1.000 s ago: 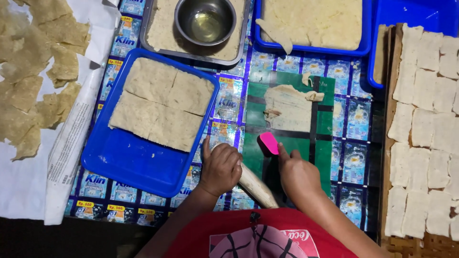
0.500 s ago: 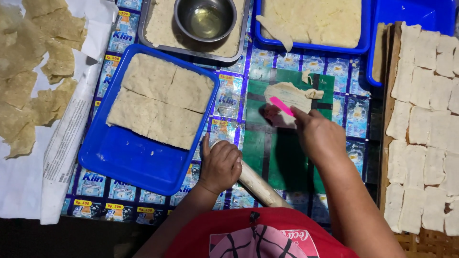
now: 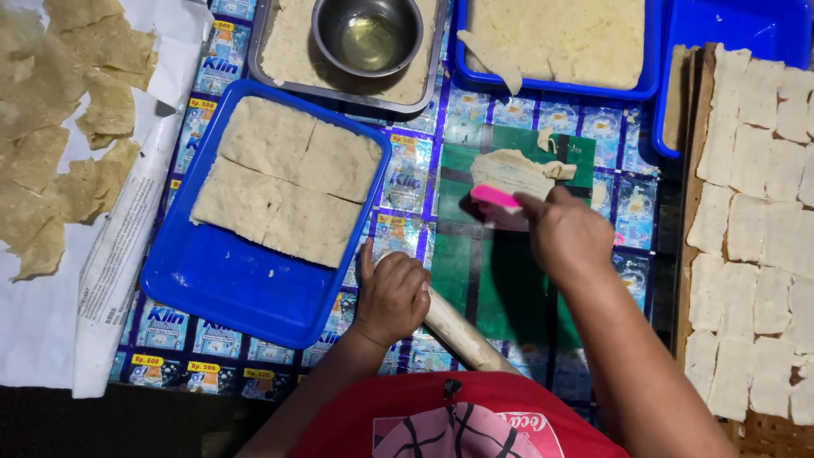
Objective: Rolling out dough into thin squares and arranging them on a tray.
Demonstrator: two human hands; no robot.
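- landmark: green cutting mat [image 3: 500,288] on the bench.
- thin dough scrap [image 3: 511,172] lies at the mat's far edge, long axis running left to right, just beyond the right hand [image 3: 570,237].
- right hand fingers pressed together around a pink scraper [image 3: 494,198]; its blade tip touches the scrap's near edge.
- right hand is much the nearer; left hand [image 3: 393,295] sits off the mat's near-left corner.
- left hand fingers curled shut, resting on a wooden rolling pin [image 3: 462,331]; whether they grip it, cannot tell.
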